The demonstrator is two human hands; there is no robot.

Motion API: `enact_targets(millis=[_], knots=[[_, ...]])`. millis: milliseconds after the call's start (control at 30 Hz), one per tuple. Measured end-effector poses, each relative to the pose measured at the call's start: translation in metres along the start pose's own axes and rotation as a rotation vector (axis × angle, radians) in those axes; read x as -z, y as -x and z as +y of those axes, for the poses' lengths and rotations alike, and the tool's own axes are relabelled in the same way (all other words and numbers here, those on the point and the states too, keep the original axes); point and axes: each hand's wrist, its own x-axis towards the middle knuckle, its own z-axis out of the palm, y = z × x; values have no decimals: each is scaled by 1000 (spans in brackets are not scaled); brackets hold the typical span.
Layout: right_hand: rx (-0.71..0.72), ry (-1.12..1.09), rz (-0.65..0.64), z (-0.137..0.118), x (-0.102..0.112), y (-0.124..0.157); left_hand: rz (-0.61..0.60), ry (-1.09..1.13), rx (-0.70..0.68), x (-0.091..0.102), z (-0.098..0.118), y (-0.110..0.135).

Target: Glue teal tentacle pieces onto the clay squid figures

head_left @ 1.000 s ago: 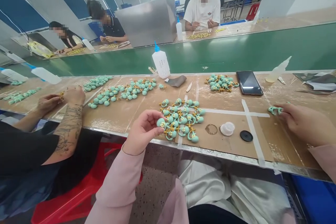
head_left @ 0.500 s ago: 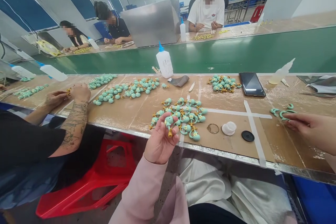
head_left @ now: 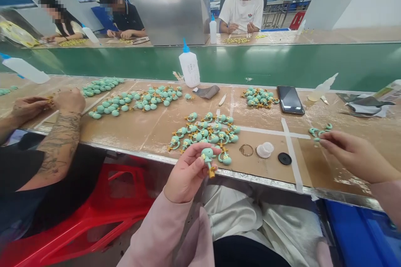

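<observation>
My left hand [head_left: 184,177] is closed around a small figurine [head_left: 207,155] with a teal head and an ochre lower body, held over the table's front edge. Beyond it lies a group of similar figurines [head_left: 213,138], many with curved teal limbs and yellow eyes. Out to the right, my right hand [head_left: 351,150] has its fingertips pinched at a few loose curved teal pieces [head_left: 314,131] on the tabletop. One piece seems to be between the fingertips, partly hidden by them.
A metal ring [head_left: 246,150], a small white cup [head_left: 265,149] and a black lid [head_left: 285,158] lie between my hands. Farther back are a phone [head_left: 290,100], more figurines [head_left: 259,97] and a white bottle [head_left: 189,69]. A co-worker's tattooed arm [head_left: 62,142] is at left.
The view has shifted to the right. My left hand has come slightly nearer with the figurine, which is turned a little. My right hand stays at the curved pieces, its fingertips more drawn together.
</observation>
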Motion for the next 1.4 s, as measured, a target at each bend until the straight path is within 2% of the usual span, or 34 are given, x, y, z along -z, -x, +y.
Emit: enact_targets(millis=[167,367,600,733,833,1067,1300,1400], knots=[[-56,-277,-137,-58,-19,14,-58,-43,145,2,-9,4],[-175,-505,-282,-93,-44,8,41,-120,174,5,-29,3],[-355,-602,-388,-106,-52,11,-34,-155,78,19,-36,3],[-412,-599,-384,-111,-51,11,-33,-184,-1,21,-37,4],[-440,-594,-371,-116,-49,8,-26,-225,-6,26,-38,4],[-468,-504,-351,-126,-49,4,-39,-279,-4,33,-44,2],[-440,-420,-333,-130,-50,5,22,-242,17,28,-46,4],[-418,-383,-319,-131,-51,5,-13,-246,24,29,-45,4]])
